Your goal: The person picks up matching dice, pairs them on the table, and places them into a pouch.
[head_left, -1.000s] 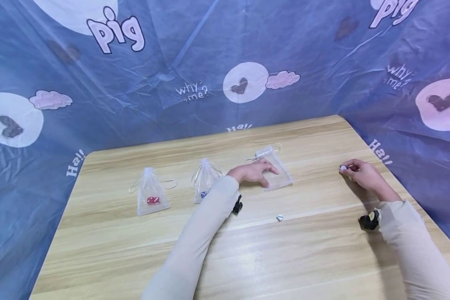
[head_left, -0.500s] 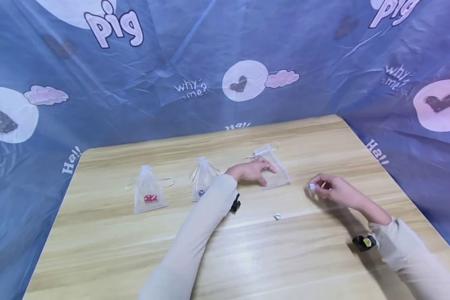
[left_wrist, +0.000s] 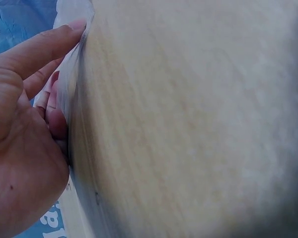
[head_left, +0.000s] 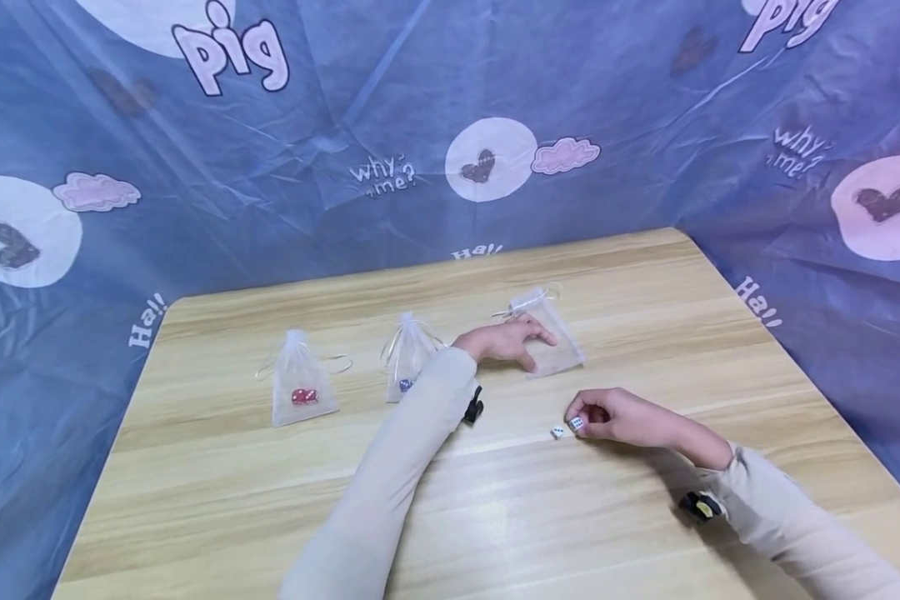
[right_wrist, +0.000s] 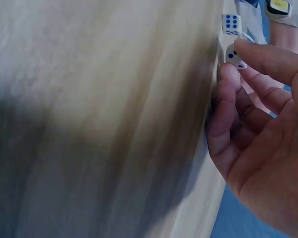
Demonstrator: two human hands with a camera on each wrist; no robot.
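My right hand (head_left: 626,417) pinches a white die with blue dots (head_left: 577,424) between thumb and fingertips, low over the table. Just left of it a second white die (head_left: 557,432) lies on the wood. The right wrist view shows the pinched die (right_wrist: 236,58) beside the other die (right_wrist: 232,24), which has several blue dots on its facing side. Farther back, my left hand (head_left: 504,340) rests with spread fingers on a flat, sheer white drawstring bag (head_left: 561,343). In the left wrist view, the thumb tip touches the bag's thin fabric (left_wrist: 74,12).
Two more sheer drawstring bags stand on the wooden table (head_left: 270,500) to the left. One bag (head_left: 292,362) contains red dice (head_left: 304,397); the other bag (head_left: 408,346) contains blue dice (head_left: 405,385), partly behind my left sleeve. A blue printed cloth (head_left: 307,167) hangs behind the table.
My right hand has carried the pinched die leftward and nearer to me, from the table's right side to beside the other white die. My left hand has stayed on the flat bag.
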